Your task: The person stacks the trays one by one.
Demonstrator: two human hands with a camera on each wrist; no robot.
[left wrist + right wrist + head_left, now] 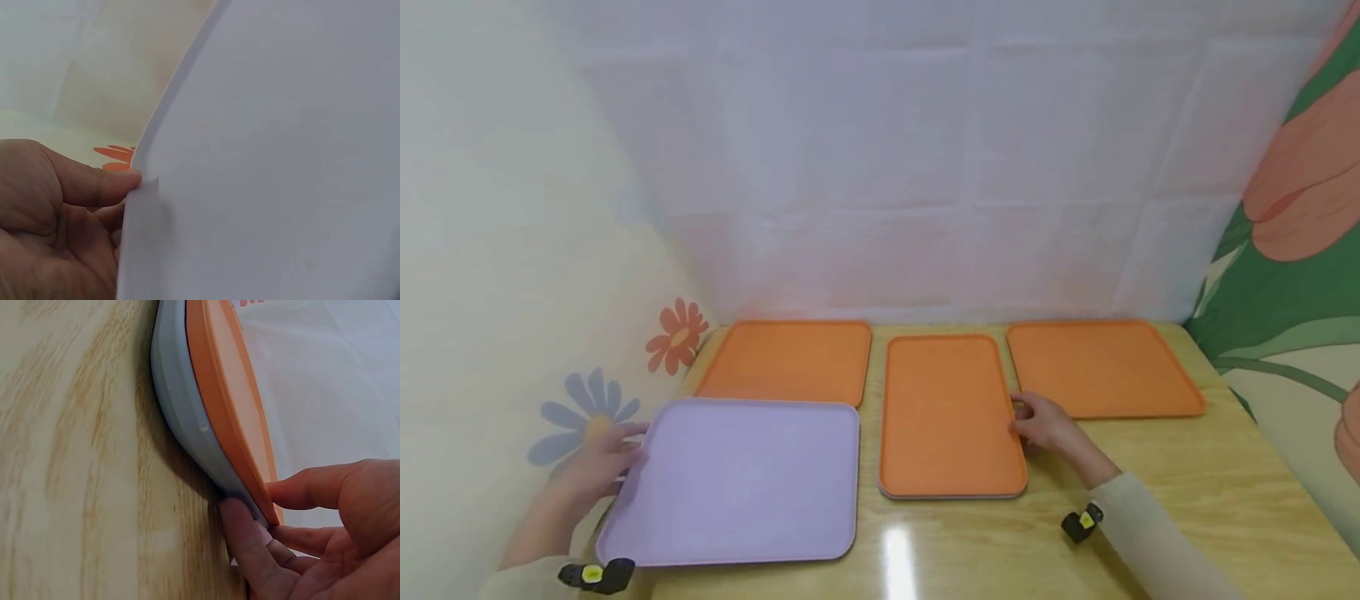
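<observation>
Two hands hold trays in the head view, over a wood-grain surface. The left hand holds the left rim of a lavender tray, which is at the front left with its long axis running left to right. The right hand holds the right side of a central orange tray, which lies lengthwise, its short far end pointing at the white cloth behind. A narrow gap parts these two trays. Behind the lavender tray, its near edge partly covered in this view, lies a back-left orange tray; a back-right orange tray sits close beyond the right hand. Both back trays are long from side to side. A wall with a blue flower and a red flower rises close by the left hand, and a tulip mural bounds the right. A black wrist camera shows at the left cuff, another at the right. In the left wrist view, the thumb presses on the lavender rim, the other fingers partly hidden beyond the edge. In the right wrist view, the central orange tray is stacked on a pale gray tray; the thumb touches the orange rim and a fingertip meets the gray edge, so the grip is narrow.
</observation>
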